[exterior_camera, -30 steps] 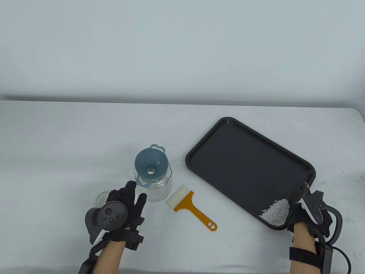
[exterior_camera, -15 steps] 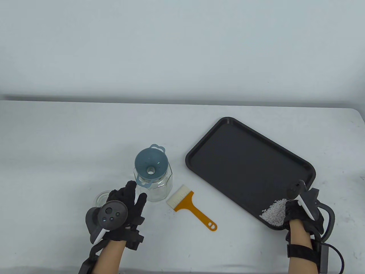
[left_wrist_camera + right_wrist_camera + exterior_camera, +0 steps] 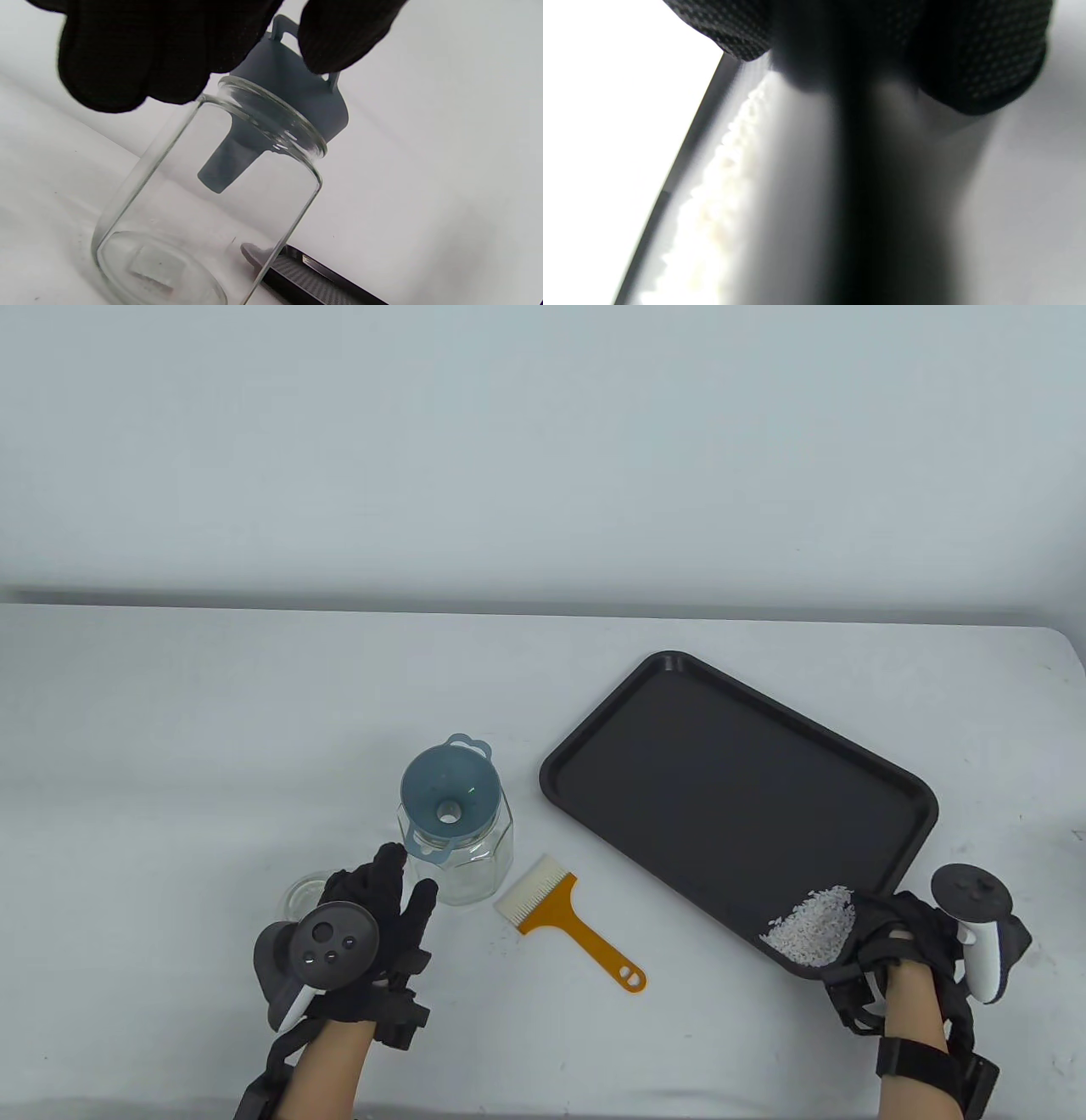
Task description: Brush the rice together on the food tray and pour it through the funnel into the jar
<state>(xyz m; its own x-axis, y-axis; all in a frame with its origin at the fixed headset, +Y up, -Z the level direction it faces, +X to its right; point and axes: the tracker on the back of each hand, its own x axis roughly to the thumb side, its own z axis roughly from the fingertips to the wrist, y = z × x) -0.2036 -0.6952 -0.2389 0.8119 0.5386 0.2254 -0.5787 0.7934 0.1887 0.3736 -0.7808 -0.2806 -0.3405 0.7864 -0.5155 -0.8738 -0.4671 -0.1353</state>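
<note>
The black food tray (image 3: 721,780) lies at the right, with a heap of white rice (image 3: 806,929) in its near right corner. My right hand (image 3: 874,929) grips that corner; in the right wrist view its fingers (image 3: 967,51) curl over the blurred tray rim (image 3: 683,144) beside the rice (image 3: 721,169). A blue-grey funnel (image 3: 447,806) sits in the mouth of the clear glass jar (image 3: 475,865). My left hand (image 3: 407,872) hovers just left of the jar, its fingers (image 3: 127,63) and thumb spread apart above the jar (image 3: 212,203) and funnel (image 3: 292,84), holding nothing.
A brush (image 3: 568,920) with white bristles and an orange handle lies on the table between jar and tray. A clear glass lid (image 3: 297,895) sits partly hidden behind my left hand. The table's back edge meets a plain wall.
My right hand has turned, its tracker swinging out to the right, and taken hold of the tray's corner. The tray has shifted slightly left. The left hand has stayed still.
</note>
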